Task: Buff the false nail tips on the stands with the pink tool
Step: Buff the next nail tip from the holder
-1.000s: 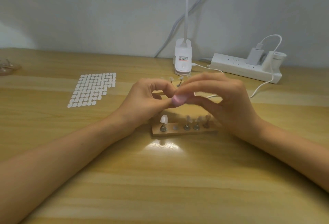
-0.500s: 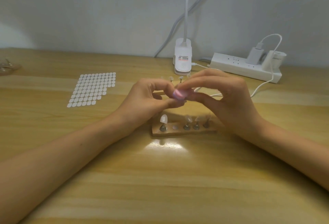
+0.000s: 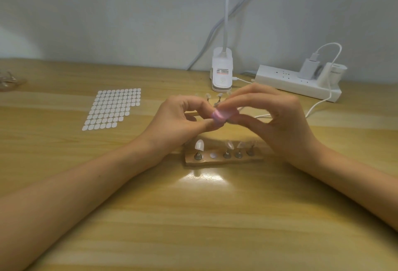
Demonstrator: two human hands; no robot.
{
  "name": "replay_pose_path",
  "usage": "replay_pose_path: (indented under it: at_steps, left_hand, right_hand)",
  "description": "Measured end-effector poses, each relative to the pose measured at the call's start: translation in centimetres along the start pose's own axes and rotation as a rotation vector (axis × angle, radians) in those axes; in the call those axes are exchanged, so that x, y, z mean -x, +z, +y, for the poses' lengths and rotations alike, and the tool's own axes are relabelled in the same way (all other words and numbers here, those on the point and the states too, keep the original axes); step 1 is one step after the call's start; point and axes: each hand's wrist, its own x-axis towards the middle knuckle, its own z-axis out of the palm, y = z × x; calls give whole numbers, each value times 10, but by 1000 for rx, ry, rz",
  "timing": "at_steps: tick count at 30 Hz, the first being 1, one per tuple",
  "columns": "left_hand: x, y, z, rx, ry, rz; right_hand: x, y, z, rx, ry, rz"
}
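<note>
Right hand (image 3: 277,119) pinches pink tool (image 3: 221,115) between thumb and fingers, above wooden block (image 3: 224,159). Left hand (image 3: 178,119) curled, fingertips pinched at tool's end. Held item hidden, likely nail tip stand. Tool looks light: grip sides. Tips probably thin, brittle: light pressure.

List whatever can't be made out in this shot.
All in the head view.
What the left hand pinches: hidden by its own fingers and the pink tool.
Pink tool's shape: motion-blurred and half covered by the right hand.
Far nail tips: mostly behind both hands.
Lamp base label: too small to read.
Clear object at the left edge: cut off by the frame.
</note>
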Motion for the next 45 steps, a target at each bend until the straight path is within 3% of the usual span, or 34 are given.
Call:
replay_pose_path:
  at_steps: [27,37,42,45]
  left_hand:
    - [5,0,6,-11,16,4]
    - [4,-2,3,-26,6,-14]
    - [3,-1,2,-36,-2,-5]
    - [4,-2,2,-45,-1,-16]
  right_hand:
    - [2,-2,1,36,-61,-10]
    - [3,-8,8,48,101,99]
    - [2,-3,2,52,-27,-17]
    - [2,-7,3,59,6,20]
